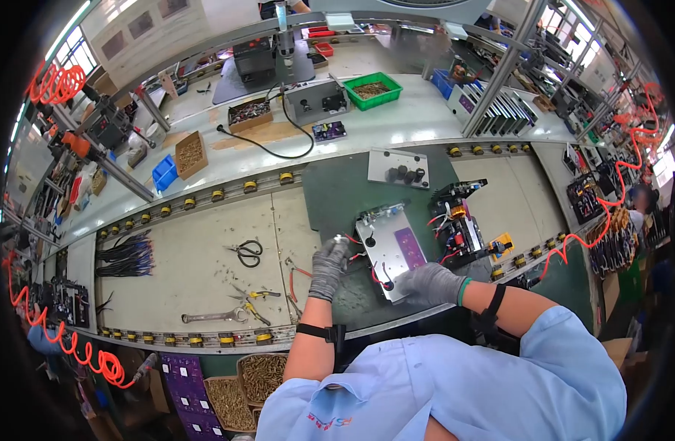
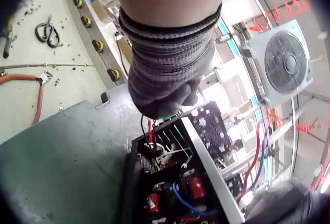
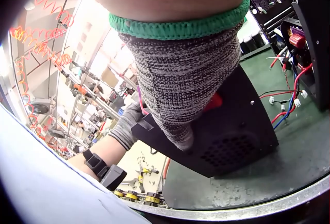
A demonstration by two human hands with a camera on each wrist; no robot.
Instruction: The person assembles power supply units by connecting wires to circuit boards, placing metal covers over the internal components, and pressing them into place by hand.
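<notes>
In the head view, an electronic unit (image 1: pixel 387 246) with a bare metal plate and a purple patch stands tilted on the green mat (image 1: pixel 330 198). My gloved left hand (image 1: pixel 330 268) is at its left side, fingers curled, pinching thin wires. Those wires (image 2: pixel 150 133) run down from the fingers into the unit's open interior, beside red components (image 2: pixel 196 188). My gloved right hand (image 1: pixel 433 284) grips the unit's near end. In the right wrist view its thumb lies against the black vented end panel (image 3: pixel 232 146). The rest of its grip is hidden.
A second open unit (image 1: pixel 458 228) with loose wires stands to the right. Behind is a metal plate (image 1: pixel 397 169) with black cylinders. Scissors (image 1: pixel 248 253), a wrench (image 1: pixel 214 315) and yellow-handled pliers (image 1: pixel 256 303) lie left. Rollers (image 1: pixel 217 195) line the bench edges.
</notes>
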